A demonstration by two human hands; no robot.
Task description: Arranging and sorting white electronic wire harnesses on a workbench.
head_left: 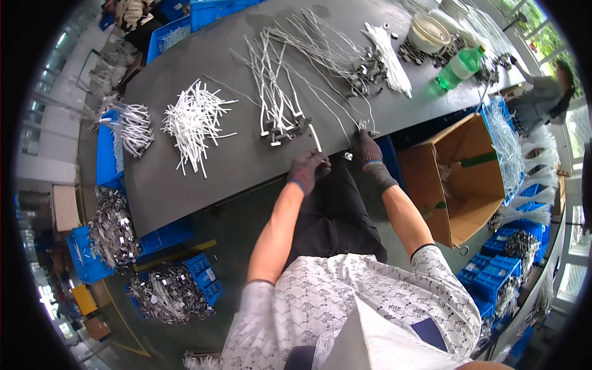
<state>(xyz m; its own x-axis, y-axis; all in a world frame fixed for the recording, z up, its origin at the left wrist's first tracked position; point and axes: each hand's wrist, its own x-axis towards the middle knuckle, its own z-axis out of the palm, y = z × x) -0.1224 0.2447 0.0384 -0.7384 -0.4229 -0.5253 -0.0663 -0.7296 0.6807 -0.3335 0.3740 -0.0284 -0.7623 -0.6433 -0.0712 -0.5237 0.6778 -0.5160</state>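
Note:
My left hand [307, 171], in a dark glove, is at the table's near edge, its fingers closed on a short white tube [316, 139] that points away from me. To its right, my gloved right hand [369, 152] reaches over the edge. Its fingertips are closed around the end of a thin wire [336, 115], beside a small clear piece; the exact grip is too small to make out. Another small clear connector [348, 156] shows between the hands. Just beyond my left hand lies a bundle of wires in white tubes [277, 92] with black ends.
A heap of white tubes [196, 123] lies on the dark table [154, 191] at left. Farther back are loose wires with black parts [368, 71], a white bucket [430, 32] and a green bottle [461, 68]. An open cardboard box [425, 179] stands at right; a person [546, 92] is beyond.

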